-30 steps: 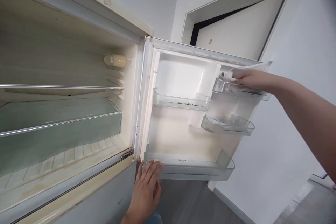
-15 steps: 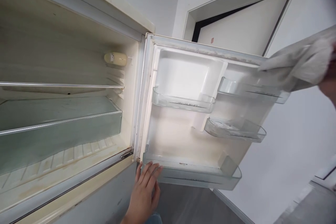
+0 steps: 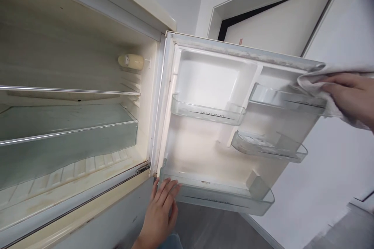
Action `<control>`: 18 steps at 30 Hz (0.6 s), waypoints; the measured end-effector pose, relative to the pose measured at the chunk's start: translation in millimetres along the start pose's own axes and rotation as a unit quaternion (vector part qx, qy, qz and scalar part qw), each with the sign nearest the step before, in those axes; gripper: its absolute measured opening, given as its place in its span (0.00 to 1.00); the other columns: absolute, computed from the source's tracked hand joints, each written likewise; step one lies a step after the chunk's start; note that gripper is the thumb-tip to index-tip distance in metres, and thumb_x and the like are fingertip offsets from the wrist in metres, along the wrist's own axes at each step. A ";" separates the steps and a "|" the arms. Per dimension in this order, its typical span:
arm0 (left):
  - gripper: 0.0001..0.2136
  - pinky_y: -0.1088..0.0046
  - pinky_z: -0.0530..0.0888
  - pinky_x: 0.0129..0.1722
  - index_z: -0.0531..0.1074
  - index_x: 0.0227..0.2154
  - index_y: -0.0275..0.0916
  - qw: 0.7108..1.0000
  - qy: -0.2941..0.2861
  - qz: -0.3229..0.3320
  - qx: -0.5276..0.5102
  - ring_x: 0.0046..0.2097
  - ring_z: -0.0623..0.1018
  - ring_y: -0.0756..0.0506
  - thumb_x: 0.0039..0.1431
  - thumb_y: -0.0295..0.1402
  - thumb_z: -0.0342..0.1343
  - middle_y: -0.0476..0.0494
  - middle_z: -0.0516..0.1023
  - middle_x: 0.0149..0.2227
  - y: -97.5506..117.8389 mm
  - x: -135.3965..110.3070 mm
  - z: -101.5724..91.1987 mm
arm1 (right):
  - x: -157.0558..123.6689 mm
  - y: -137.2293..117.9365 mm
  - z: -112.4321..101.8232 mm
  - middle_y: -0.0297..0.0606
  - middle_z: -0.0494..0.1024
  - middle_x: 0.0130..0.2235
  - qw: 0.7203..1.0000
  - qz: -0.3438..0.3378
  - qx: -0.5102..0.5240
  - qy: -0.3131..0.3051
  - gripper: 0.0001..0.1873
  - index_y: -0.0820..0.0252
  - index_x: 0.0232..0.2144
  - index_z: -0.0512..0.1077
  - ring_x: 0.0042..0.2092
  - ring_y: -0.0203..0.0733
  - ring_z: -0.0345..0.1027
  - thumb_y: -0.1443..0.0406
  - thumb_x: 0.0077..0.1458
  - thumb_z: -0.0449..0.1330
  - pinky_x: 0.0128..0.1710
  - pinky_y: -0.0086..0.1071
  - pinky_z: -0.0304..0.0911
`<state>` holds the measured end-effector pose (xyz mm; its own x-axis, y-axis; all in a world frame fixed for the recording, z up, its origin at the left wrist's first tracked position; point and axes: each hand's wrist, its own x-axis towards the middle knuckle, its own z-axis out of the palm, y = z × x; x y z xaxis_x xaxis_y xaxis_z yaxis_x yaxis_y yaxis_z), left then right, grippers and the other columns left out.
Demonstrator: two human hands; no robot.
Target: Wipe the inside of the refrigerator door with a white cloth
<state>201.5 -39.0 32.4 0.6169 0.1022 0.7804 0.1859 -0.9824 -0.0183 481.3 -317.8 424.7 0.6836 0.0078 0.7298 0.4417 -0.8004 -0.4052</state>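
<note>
**A cloth pressed to an open fridge door, hands well apart**

The fridge door stands swung wide, and the cloth is bunched at its far top corner, against the outer end of the upper door shelf. The right hand lies over the cloth with its fingers stretched along it, holding the fabric between palm and plastic, so the pressure appears to go through the cloth rather than the bare hand.

The left hand is low down by the hinge side, its fingers laid over the rim of the bottom door bin. That looks like a steadying hold, there to keep the door from swinging under the push from the other side.

Between the hands, a smaller clear shelf and a lower clear shelf hang on the yellowed liner, and a grimy seal runs along the top edge.

Left of the left hand, the fridge cabinet stands open, with a glass shelf, a clear drawer and a cream lamp cover. Beyond the right hand rise a white wall and a white room door; below the left hand lies a grey floor.
</note>
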 end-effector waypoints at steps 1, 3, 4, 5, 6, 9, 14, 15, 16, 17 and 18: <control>0.26 0.51 0.67 0.60 0.61 0.58 0.42 1.000 -0.002 0.002 0.002 0.60 0.69 0.43 0.56 0.22 0.49 0.48 0.75 0.55 0.2 -0.3 -0.2 | 1.4 -0.8 -1.3 0.37 0.72 0.56 1.000 0.005 -0.002 -0.012 0.16 0.48 0.44 0.74 0.56 0.52 0.63 0.58 0.55 0.54 0.51 0.46 0.60; 0.27 0.51 0.67 0.60 0.60 0.59 0.42 1.000 -0.004 0.004 0.003 0.60 0.68 0.43 0.56 0.22 0.49 0.48 0.75 0.56 0.9 -1.0 -0.2 | 8.3 -2.6 -4.5 0.37 0.73 0.54 0.999 0.007 -0.026 -0.032 0.14 0.47 0.42 0.74 0.52 0.50 0.65 0.59 0.56 0.53 0.48 0.44 0.61; 0.27 0.50 0.67 0.60 0.59 0.60 0.42 1.000 -0.006 0.003 0.003 0.61 0.68 0.43 0.56 0.22 0.49 0.48 0.75 0.56 1.3 -1.5 0.0 | 13.2 -3.2 -6.3 0.37 0.73 0.54 0.998 0.002 -0.043 -0.040 0.14 0.47 0.42 0.74 0.52 0.50 0.65 0.60 0.56 0.52 0.48 0.44 0.61; 0.28 0.50 0.67 0.60 0.58 0.61 0.42 1.000 -0.008 0.002 0.001 0.61 0.68 0.43 0.56 0.22 0.49 0.48 0.74 0.57 1.8 -1.8 0.3 | 18.7 -3.2 -7.9 0.38 0.73 0.54 0.997 -0.006 -0.058 -0.045 0.14 0.48 0.43 0.74 0.51 0.50 0.65 0.61 0.57 0.52 0.48 0.44 0.60; 0.28 0.50 0.67 0.60 0.58 0.61 0.42 1.000 -0.011 0.001 -0.001 0.61 0.68 0.43 0.57 0.22 0.49 0.48 0.74 0.57 2.3 -2.2 0.6 | 24.1 -2.6 -9.0 0.39 0.73 0.54 0.997 -0.016 -0.065 -0.048 0.14 0.48 0.43 0.74 0.51 0.51 0.65 0.61 0.57 0.52 0.48 0.44 0.60; 0.28 0.49 0.65 0.61 0.57 0.61 0.43 1.000 -0.019 -0.004 -0.011 0.62 0.67 0.43 0.57 0.23 0.48 0.48 0.73 0.58 4.2 -2.1 1.0 | 34.1 3.4 -6.2 0.39 0.74 0.53 0.998 -0.038 -0.035 -0.047 0.13 0.48 0.42 0.75 0.50 0.51 0.66 0.59 0.56 0.55 0.48 0.45 0.60; 0.28 0.50 0.64 0.63 0.57 0.62 0.45 0.999 -0.024 -0.016 -0.027 0.61 0.68 0.44 0.58 0.23 0.48 0.48 0.73 0.58 7.0 0.2 -0.2 | 19.1 16.5 26.8 0.36 0.76 0.50 0.977 -0.043 0.208 0.016 0.14 0.50 0.39 0.77 0.52 0.46 0.67 0.63 0.47 0.63 0.54 0.42 0.59; 0.28 0.50 0.64 0.63 0.57 0.62 0.45 0.999 -0.026 -0.017 -0.028 0.61 0.68 0.44 0.58 0.23 0.48 0.48 0.73 0.58 7.2 0.4 -0.5 | 15.0 18.3 35.9 0.37 0.76 0.50 0.959 -0.025 0.280 0.046 0.17 0.52 0.41 0.77 0.51 0.45 0.68 0.65 0.45 0.63 0.53 0.40 0.60; 0.28 0.50 0.64 0.63 0.57 0.62 0.46 0.999 -0.029 -0.016 -0.027 0.61 0.68 0.44 0.58 0.23 0.48 0.49 0.73 0.58 7.2 0.3 -0.8 | 12.0 19.6 44.6 0.40 0.76 0.50 0.938 -0.002 0.337 0.077 0.20 0.54 0.44 0.76 0.50 0.45 0.69 0.66 0.44 0.62 0.51 0.39 0.62; 0.28 0.50 0.64 0.63 0.57 0.62 0.46 0.999 -0.033 -0.014 -0.027 0.62 0.68 0.44 0.58 0.23 0.47 0.49 0.73 0.59 7.1 0.0 -1.0 | 10.2 20.4 52.4 0.44 0.75 0.51 0.929 0.004 0.355 0.106 0.23 0.57 0.47 0.74 0.49 0.46 0.69 0.66 0.46 0.60 0.48 0.39 0.64; 0.29 0.50 0.64 0.63 0.57 0.62 0.46 0.999 -0.037 -0.012 -0.025 0.62 0.68 0.44 0.58 0.23 0.47 0.49 0.72 0.59 6.8 -0.3 -1.1 | 9.6 20.5 58.8 0.47 0.74 0.52 0.928 0.000 0.351 0.127 0.26 0.59 0.51 0.71 0.49 0.47 0.70 0.66 0.48 0.57 0.46 0.40 0.66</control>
<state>201.7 -46.0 32.7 0.6673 0.1358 0.7323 0.1637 -0.9859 0.0336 531.0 -298.9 391.0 0.5645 -0.2045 0.7997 0.7719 -0.2124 -0.5992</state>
